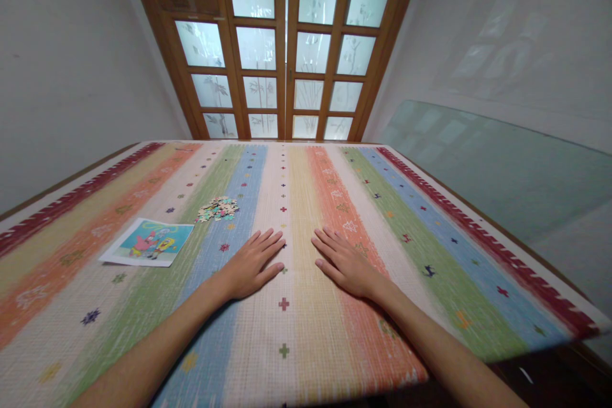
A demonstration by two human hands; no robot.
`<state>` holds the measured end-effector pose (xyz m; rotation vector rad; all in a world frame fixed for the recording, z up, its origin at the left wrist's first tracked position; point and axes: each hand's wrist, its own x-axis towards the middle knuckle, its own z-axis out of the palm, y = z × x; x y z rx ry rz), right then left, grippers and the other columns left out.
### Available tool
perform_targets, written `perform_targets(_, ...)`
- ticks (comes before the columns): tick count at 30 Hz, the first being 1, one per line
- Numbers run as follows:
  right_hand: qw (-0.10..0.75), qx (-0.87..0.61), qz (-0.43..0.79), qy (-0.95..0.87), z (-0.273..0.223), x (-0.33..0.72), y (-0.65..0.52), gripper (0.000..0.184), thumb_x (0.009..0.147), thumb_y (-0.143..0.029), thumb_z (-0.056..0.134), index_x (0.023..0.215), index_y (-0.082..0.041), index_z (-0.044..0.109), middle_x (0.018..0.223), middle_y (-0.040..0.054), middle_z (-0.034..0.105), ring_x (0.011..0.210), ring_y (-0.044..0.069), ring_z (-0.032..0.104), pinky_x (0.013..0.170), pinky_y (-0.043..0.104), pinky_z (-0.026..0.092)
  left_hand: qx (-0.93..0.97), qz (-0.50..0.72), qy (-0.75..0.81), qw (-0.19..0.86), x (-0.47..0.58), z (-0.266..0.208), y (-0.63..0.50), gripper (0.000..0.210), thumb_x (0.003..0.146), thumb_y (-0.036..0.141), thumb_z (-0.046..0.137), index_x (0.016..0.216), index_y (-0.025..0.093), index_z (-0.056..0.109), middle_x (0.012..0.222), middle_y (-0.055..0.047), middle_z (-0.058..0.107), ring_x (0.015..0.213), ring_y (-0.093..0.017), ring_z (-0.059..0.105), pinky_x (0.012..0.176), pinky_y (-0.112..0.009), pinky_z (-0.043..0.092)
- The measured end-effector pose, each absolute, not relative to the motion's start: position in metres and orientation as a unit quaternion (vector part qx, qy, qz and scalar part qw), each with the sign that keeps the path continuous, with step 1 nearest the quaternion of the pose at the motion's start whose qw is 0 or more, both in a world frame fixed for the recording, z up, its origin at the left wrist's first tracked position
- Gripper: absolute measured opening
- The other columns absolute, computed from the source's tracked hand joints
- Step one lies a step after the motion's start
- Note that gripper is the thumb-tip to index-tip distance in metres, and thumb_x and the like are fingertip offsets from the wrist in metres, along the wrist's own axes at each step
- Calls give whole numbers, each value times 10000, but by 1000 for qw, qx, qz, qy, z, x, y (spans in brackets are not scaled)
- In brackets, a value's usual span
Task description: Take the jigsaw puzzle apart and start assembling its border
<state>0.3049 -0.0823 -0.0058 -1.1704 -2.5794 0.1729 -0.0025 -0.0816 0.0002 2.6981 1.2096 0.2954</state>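
Observation:
My left hand lies flat, palm down, on the striped tablecloth, its fingers stretched forward and nothing in them. My right hand rests the same way a short distance to its right. Beyond and left of my left hand is a small heap of jigsaw puzzle pieces, apart from the fingers. A printed picture with colourful cartoon figures lies flat further left, slightly nearer to me than the heap. Neither hand touches the pieces or the picture.
The cloth covers a wide table whose far edge meets wooden doors with frosted glass panes. White walls stand on both sides. A pale greenish panel is along the right wall. The table's near edge shows at the lower right.

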Motion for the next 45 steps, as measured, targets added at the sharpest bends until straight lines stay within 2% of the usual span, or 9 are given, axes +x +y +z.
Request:
perform_targets(3, 148, -409, 58, -898, -6, 305, -82, 542, 1080, -411, 410, 1570, -184, 458, 1625, 140, 387, 1541, 308, 301, 1248, 595, 281, 904, 97, 407, 86, -3, 0, -81, 612, 1080, 565, 327, 1587, 231, 397, 1664, -91, 343, 1563, -287, 265, 1282, -523, 207)
perform_targets(9, 154, -407, 57, -898, -9, 305, -82, 543, 1077, -414, 432, 1587, -229, 431, 1629, 118, 389, 1542, 306, 297, 1249, 596, 280, 907, 109, 400, 78, -4, -3, -80, 594, 1080, 550, 350, 1600, 265, 373, 1664, -79, 347, 1561, -283, 273, 1280, -521, 212)
perform_targets(17, 145, -411, 57, -898, -7, 305, -82, 540, 1077, -409, 425, 1570, -190, 458, 1630, 136, 384, 1541, 314, 297, 1247, 598, 280, 903, 93, 410, 86, -2, -1, -81, 619, 1080, 567, 322, 1584, 217, 400, 1665, -97, 344, 1567, -283, 257, 1283, -516, 201)
perform_targets(26, 153, -410, 55, -898, -9, 306, -80, 542, 1075, -413, 427, 1584, -226, 435, 1628, 120, 392, 1539, 304, 308, 1248, 598, 278, 905, 106, 404, 77, -3, -4, -80, 597, 1079, 561, 335, 1587, 254, 396, 1660, -82, 355, 1561, -276, 274, 1278, -506, 211)
perform_targets(31, 146, -411, 55, -898, -8, 305, -80, 543, 1080, -418, 403, 1563, -179, 468, 1622, 142, 397, 1536, 310, 313, 1247, 593, 283, 903, 105, 408, 82, -3, -2, -80, 605, 1078, 567, 326, 1582, 241, 406, 1659, -90, 357, 1562, -279, 274, 1277, -512, 207)
perform_targets(36, 150, -412, 54, -897, -9, 305, -80, 543, 1080, -438, 401, 1557, -190, 480, 1622, 136, 402, 1532, 312, 322, 1248, 594, 279, 905, 102, 404, 80, -2, 0, -80, 607, 1078, 567, 314, 1583, 241, 400, 1660, -98, 353, 1561, -279, 275, 1270, -514, 215)
perform_targets(45, 141, -414, 50, -898, -10, 305, -79, 548, 1083, -430, 399, 1544, -150, 494, 1622, 154, 403, 1534, 316, 321, 1253, 572, 281, 913, 48, 401, 52, 2, 14, -77, 605, 1058, 531, 374, 1528, 161, 466, 1617, -148, 428, 1525, -322, 353, 1239, -504, 286)
